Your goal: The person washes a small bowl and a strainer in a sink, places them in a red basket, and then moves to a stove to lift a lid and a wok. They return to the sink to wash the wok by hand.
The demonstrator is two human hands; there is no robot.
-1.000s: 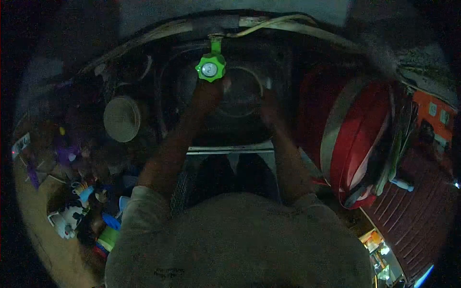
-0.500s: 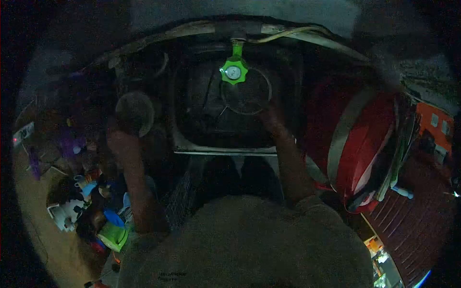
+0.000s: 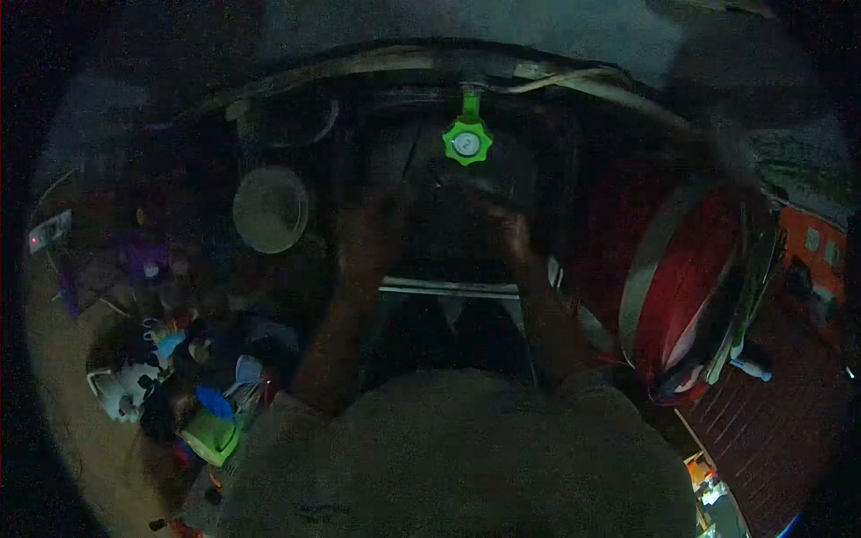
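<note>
The scene is very dark and the hands are smeared. My left hand (image 3: 372, 224) is over the left part of a dark sink (image 3: 448, 287); its fingers cannot be made out. On the sink's right side, my right hand (image 3: 507, 229) points inward below the green tap handle (image 3: 467, 143). Whatever lies between the hands is too dark to name, and whether either holds something does not show. A pale round dish (image 3: 271, 210) sits left of the sink, apart from my left hand.
A red bag-like thing with a pale band (image 3: 659, 278) stands close on the right. A hose or pipe (image 3: 574, 76) runs along the back edge. At lower left are a green container (image 3: 211, 437), a white container (image 3: 121, 390) and several small items.
My left hand has moved right, from the pale round dish to over the sink. The round rim by my right hand no longer shows clearly. The view has shifted slightly.
</note>
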